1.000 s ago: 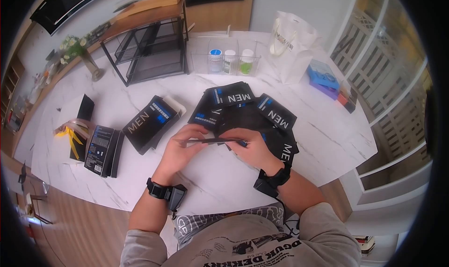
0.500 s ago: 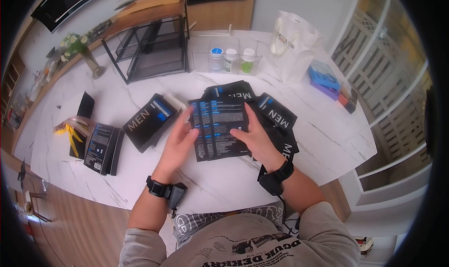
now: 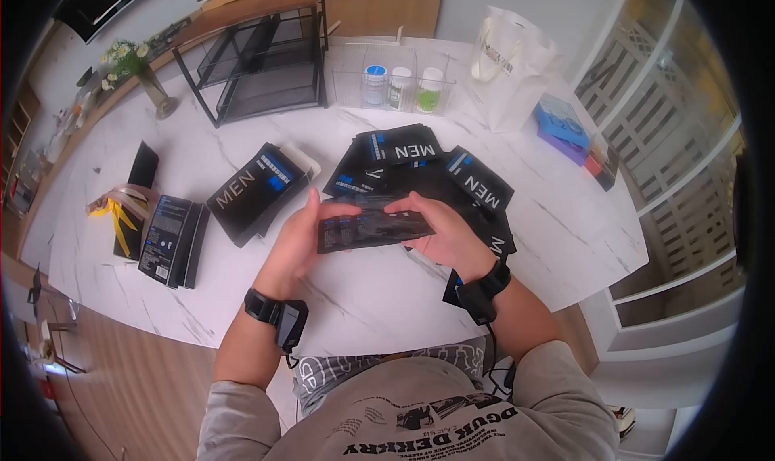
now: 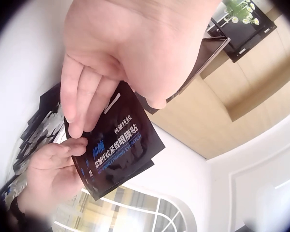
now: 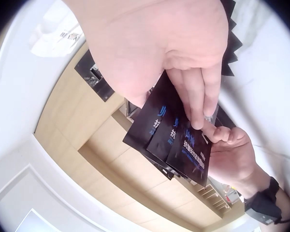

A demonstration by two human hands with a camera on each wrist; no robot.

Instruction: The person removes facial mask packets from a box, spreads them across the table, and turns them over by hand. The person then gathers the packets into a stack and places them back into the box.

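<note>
The black sachets (image 3: 375,225) look like glossy, smooth plastic or foil film. The counter (image 3: 371,332) has a smooth white surface with grey marble-like veining. The rack (image 3: 270,73) pairs dark metal mesh with a wood top. The organizer (image 3: 347,90) is clear, shiny plastic; the shopping bag (image 3: 513,73) looks like white paper. The shirt (image 3: 436,412) is matt grey cloth.
</note>
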